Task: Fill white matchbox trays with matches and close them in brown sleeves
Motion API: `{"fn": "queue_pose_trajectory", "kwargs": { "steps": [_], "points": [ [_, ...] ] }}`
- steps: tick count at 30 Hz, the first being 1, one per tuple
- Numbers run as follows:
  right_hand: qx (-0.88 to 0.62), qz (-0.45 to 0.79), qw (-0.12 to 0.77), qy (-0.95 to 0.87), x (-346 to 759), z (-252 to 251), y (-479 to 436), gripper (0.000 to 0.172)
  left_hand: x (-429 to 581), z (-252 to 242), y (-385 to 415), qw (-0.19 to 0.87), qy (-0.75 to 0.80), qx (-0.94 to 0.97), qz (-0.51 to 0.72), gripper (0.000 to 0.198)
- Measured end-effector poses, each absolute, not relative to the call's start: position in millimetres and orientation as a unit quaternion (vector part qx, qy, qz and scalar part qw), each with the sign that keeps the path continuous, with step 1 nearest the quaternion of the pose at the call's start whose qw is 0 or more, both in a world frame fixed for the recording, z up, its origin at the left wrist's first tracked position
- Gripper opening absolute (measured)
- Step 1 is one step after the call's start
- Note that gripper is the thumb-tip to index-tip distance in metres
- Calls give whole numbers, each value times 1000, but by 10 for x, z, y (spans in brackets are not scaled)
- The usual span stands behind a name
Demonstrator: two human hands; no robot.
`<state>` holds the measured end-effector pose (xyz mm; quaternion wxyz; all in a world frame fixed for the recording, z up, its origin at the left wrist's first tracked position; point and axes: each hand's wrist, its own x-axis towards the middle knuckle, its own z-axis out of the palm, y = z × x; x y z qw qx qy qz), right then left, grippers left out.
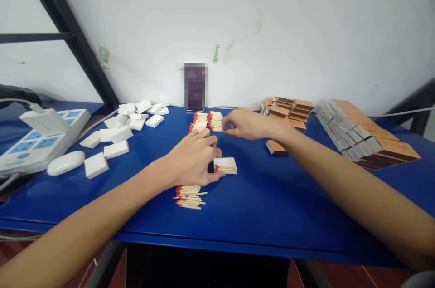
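Note:
My left hand [199, 156] is closed around the left end of a small matchbox, thumb at the near side and fingers at the far side. Its white tray [231, 163] sticks out to the right, with a few red-tipped matchsticks [226, 168] lying inside. A dark edge, perhaps the sleeve, shows under my fingers. My right hand [246, 123] is farther back, its thumb and index finger curled at the right edge of a matchstick pile [215, 121]; whether it grips any is hidden. Another matchstick pile [200, 121] lies beside that one, partly behind my left hand. Loose matchsticks [188, 198] lie nearer me.
White trays [115, 134] are scattered at the left, near a power strip [44, 136] and a white rounded case [66, 163]. Orange-brown matchboxes [280, 111] are heaped at the back right, one [276, 147] apart. A larger stack [356, 138] stands far right. A pixelated phone-like object [195, 86] leans on the wall.

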<state>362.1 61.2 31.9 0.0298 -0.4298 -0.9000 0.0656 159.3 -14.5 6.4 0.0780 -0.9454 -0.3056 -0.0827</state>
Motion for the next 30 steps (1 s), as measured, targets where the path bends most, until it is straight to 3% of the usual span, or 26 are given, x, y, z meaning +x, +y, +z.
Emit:
{"fn": "queue_pose_trajectory", "kwargs": {
  "steps": [6,18,24,30],
  "points": [
    [-414,47,93,-904,3612,-20,844,17,1585,127,-178,29,-306,-949,-64,36],
    [-402,138,21,-905,3641,204,718,15,1540,169,-142,-3,-269,-962,-44,40],
    [-400,129,47,-906,3628,215,705,16,1524,143,-125,13,-275,-960,-49,53],
    [-392,124,48,-910,3624,154,735,16,1480,162,-90,9,-271,-962,-38,51]
  ]
}}
